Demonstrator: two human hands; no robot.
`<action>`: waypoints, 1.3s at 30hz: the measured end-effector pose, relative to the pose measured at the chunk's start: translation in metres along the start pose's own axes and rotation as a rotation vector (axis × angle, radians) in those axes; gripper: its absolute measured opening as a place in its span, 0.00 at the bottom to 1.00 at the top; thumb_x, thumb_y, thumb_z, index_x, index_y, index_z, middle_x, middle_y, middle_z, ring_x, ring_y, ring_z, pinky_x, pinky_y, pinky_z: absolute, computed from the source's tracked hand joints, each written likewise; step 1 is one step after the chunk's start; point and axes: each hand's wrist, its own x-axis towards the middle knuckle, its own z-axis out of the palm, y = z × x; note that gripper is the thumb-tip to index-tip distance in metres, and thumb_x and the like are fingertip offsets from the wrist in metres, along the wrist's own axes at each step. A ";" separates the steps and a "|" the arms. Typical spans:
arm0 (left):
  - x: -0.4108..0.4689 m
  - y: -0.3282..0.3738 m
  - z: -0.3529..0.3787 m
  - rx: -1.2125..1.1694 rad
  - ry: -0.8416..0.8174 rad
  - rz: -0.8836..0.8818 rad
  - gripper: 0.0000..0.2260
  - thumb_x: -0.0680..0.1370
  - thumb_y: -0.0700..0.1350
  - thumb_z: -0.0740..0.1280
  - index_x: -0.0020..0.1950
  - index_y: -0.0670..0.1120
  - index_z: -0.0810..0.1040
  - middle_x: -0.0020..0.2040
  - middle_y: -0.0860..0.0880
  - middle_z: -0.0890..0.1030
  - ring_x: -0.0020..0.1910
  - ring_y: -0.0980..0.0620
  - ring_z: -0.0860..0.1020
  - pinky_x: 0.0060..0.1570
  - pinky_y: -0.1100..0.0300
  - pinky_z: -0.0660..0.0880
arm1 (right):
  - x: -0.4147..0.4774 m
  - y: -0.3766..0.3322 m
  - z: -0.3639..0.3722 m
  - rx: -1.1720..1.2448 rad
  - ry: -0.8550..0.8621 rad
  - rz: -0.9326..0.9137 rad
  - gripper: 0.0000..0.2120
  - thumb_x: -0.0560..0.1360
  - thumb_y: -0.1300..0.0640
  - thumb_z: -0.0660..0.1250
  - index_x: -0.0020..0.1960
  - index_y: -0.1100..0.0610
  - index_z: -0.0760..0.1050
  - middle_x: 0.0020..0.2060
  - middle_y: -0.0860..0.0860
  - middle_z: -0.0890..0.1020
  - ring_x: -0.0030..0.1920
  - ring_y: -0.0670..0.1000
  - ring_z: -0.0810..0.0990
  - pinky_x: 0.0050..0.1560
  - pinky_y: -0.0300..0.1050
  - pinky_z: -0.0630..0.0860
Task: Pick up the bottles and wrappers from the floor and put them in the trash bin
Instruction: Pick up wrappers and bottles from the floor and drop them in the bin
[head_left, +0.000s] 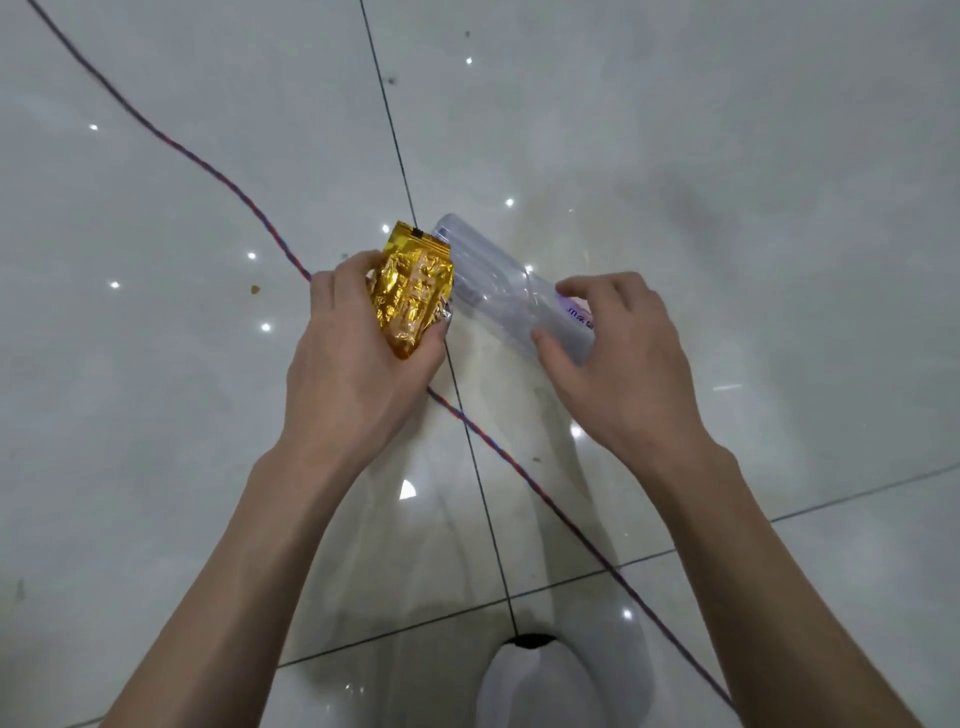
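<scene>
While both arms reach forward over the tiled floor (156, 364), each hand has hold of one item. Left hand (353, 364): fingers and thumb are curled round a crumpled gold wrapper (413, 291), which stands up out of the grip. Right hand (623, 358): fingers and thumb clasp the labelled end of a clear bottle (498, 291). The bottle is tilted, its other end pointing away and left, just beside the wrapper's top. Whether it rests on the floor cannot be determined. Both items sit over the crossing of a dark grout line (395, 145) and a red-and-blue cord (249, 208), which runs diagonally from the far left edge to the near right. A small brown crumb (255, 289) lies left of the left hand. A white rounded object (524, 686), unidentified, sits at the near edge.
</scene>
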 end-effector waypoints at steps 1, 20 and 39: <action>0.001 0.000 0.002 0.001 -0.006 -0.006 0.31 0.75 0.57 0.72 0.74 0.51 0.65 0.67 0.50 0.69 0.58 0.52 0.74 0.53 0.56 0.72 | 0.003 0.003 0.006 -0.022 0.002 0.003 0.20 0.75 0.50 0.71 0.65 0.55 0.76 0.59 0.54 0.77 0.57 0.57 0.75 0.56 0.52 0.74; -0.002 0.022 -0.060 -0.011 -0.024 -0.087 0.31 0.76 0.56 0.71 0.75 0.49 0.64 0.67 0.49 0.68 0.56 0.57 0.71 0.54 0.56 0.72 | -0.010 -0.043 -0.029 0.173 -0.074 0.180 0.31 0.72 0.44 0.74 0.70 0.52 0.69 0.59 0.48 0.75 0.58 0.53 0.76 0.63 0.57 0.74; -0.181 0.375 -0.513 -0.108 0.150 0.043 0.27 0.77 0.57 0.69 0.73 0.52 0.66 0.59 0.57 0.66 0.52 0.58 0.71 0.56 0.52 0.75 | -0.123 -0.366 -0.541 0.398 0.135 0.067 0.30 0.72 0.44 0.75 0.70 0.50 0.69 0.59 0.46 0.75 0.59 0.48 0.76 0.63 0.54 0.74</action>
